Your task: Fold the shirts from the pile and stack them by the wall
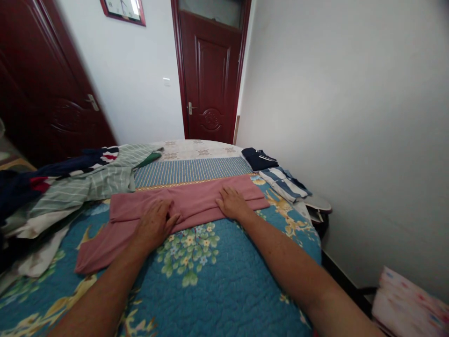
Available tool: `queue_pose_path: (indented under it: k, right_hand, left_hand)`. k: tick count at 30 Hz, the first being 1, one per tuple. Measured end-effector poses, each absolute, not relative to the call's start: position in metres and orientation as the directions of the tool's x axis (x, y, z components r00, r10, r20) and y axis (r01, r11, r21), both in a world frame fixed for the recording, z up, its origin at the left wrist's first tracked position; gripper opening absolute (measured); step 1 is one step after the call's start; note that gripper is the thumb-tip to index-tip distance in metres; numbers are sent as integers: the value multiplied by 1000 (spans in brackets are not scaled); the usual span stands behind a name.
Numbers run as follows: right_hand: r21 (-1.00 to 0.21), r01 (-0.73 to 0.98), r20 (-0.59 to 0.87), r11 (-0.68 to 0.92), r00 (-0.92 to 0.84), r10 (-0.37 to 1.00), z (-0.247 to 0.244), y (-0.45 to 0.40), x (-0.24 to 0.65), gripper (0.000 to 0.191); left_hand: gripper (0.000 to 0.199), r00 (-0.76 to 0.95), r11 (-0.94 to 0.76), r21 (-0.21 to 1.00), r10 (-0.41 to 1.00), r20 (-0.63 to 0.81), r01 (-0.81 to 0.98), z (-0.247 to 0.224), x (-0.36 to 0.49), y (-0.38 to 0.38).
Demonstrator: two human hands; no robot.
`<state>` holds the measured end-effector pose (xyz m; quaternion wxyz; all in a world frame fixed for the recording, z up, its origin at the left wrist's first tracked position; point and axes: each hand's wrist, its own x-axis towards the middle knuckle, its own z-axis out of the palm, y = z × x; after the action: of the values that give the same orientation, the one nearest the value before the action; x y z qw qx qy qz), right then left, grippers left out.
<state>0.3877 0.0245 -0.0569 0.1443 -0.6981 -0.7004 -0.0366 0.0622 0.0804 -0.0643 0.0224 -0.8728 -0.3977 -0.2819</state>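
A pink garment [196, 201] lies folded into a long strip across the blue floral bedcover [238, 276]. One narrower part of it, perhaps a sleeve, slants toward me at the left end. My left hand [157, 222] rests on the cloth left of its middle, fingers stretched out. Farther right, my right hand [231, 202] lies flat on the same garment with its fingers extended. Neither hand grips the fabric. The layers beneath the palms are hidden.
Loose clothes, among them a green striped garment [94, 182], are heaped at the left. Folded at the far right are a navy garment [258, 160] and a blue-and-white striped garment [282, 182]. A pale wall [351, 117] borders the right side.
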Motion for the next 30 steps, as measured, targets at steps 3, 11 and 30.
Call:
queue_pose_path:
  k: [3, 11, 30]
  right_hand:
    - [-179, 976, 168, -124, 154, 974, -56, 22, 398, 68]
    - [-198, 857, 59, -476, 495, 867, -50, 15, 455, 83]
    - [-150, 980, 128, -134, 154, 980, -48, 67, 410, 58]
  left_hand:
    - [64, 496, -585, 134, 771, 399, 800, -65, 63, 75]
    - [72, 435, -470, 69, 857, 276, 880, -66, 65, 71]
    - [67, 434, -497, 101, 825, 362, 862, -64, 65, 64]
